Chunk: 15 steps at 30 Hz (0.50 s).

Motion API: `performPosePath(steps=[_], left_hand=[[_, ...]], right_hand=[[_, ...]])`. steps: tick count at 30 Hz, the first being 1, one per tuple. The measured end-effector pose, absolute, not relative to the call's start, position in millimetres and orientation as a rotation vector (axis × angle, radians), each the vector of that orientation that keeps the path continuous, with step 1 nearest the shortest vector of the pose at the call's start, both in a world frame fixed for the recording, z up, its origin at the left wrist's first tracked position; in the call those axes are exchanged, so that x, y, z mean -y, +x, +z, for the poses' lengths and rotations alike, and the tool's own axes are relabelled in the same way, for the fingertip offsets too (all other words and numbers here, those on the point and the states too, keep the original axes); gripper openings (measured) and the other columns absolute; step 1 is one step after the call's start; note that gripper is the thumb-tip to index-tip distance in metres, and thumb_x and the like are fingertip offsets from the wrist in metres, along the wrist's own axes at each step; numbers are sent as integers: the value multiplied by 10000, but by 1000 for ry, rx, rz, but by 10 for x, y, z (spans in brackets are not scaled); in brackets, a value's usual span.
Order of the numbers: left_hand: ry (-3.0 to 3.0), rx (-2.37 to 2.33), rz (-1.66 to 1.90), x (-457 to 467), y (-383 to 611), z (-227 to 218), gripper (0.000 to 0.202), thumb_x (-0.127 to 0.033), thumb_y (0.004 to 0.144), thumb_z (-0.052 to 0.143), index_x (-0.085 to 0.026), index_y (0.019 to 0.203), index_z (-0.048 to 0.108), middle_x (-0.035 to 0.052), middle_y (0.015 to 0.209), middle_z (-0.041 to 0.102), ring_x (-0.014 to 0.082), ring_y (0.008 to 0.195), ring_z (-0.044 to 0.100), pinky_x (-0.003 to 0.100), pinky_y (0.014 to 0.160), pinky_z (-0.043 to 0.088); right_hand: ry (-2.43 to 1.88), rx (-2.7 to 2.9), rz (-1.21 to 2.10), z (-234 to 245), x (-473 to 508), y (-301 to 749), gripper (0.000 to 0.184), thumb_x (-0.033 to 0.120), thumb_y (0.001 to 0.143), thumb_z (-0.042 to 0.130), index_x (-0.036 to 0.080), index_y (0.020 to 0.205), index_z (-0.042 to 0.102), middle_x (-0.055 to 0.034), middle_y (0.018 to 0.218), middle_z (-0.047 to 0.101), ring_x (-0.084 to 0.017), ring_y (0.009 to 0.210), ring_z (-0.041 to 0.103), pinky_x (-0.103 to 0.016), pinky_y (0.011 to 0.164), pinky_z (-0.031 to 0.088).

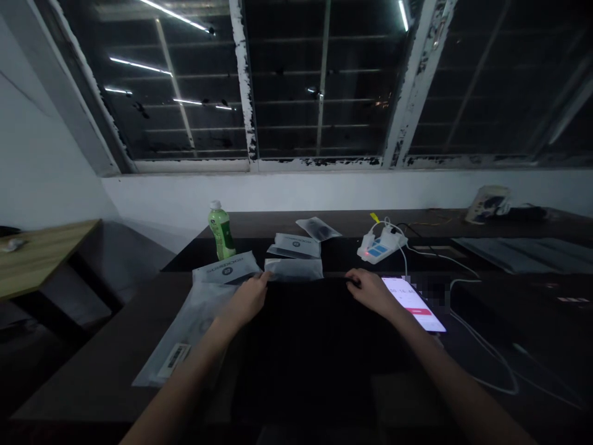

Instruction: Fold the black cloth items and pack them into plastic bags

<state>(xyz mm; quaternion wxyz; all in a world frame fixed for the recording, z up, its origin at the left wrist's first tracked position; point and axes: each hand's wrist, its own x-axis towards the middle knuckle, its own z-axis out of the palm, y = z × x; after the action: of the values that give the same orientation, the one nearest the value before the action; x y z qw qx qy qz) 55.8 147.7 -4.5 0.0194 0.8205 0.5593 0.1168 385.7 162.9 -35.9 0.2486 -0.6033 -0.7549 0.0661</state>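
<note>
A black cloth item (310, 346) lies spread before me on the dark table; its exact kind is lost in the dim light. My left hand (250, 300) pinches its far left corner, and my right hand (370, 290) grips the far right corner with curled fingers. Partly under my left forearm is a large frosted plastic bag (185, 327) with a barcode label (175, 360). Just beyond the cloth's far edge sits a smaller frosted pouch (296, 269). A phone (412, 303) with a lit screen rests beside my right wrist.
A green bottle (221, 232) stands upright at the back left. More printed pouches (296, 245) lie at the back middle. A white power strip (382, 244) trails cables across the right side. Flat plastic bags (523, 254) lie far right. A wooden table (46, 259) stands at left.
</note>
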Motion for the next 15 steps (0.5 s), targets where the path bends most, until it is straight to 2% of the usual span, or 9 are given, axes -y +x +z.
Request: performPosePath(steps=[6, 10, 15], left_hand=[[2537, -1743, 560, -1567, 509, -38, 291, -86, 903, 426, -148, 1111, 620, 122, 1077, 658, 232, 947, 679, 337, 843, 518], [2510, -1743, 733, -1562, 456, 45, 239, -117, 899, 435, -167, 1016, 638, 99, 1053, 651, 217, 929, 671, 337, 842, 528], [2486, -1695, 993, -1365, 465, 138, 195, -154, 885, 438, -173, 940, 624, 111, 1216, 615, 226, 1041, 653, 350, 881, 534]], right_hand=[[-1600, 1993, 90, -344, -1583, 3819, 124, 263, 848, 475, 213, 789, 571, -44, 811, 637, -194, 753, 618, -290, 670, 428], [-1593, 1945, 92, -323, -1558, 3815, 201, 343, 906, 437, 245, 736, 482, -15, 670, 611, -197, 632, 600, -296, 592, 388], [-1601, 1911, 84, -226, -1448, 3856, 226, 395, 926, 423, 260, 748, 451, -1, 592, 579, -206, 562, 586, -307, 559, 366]])
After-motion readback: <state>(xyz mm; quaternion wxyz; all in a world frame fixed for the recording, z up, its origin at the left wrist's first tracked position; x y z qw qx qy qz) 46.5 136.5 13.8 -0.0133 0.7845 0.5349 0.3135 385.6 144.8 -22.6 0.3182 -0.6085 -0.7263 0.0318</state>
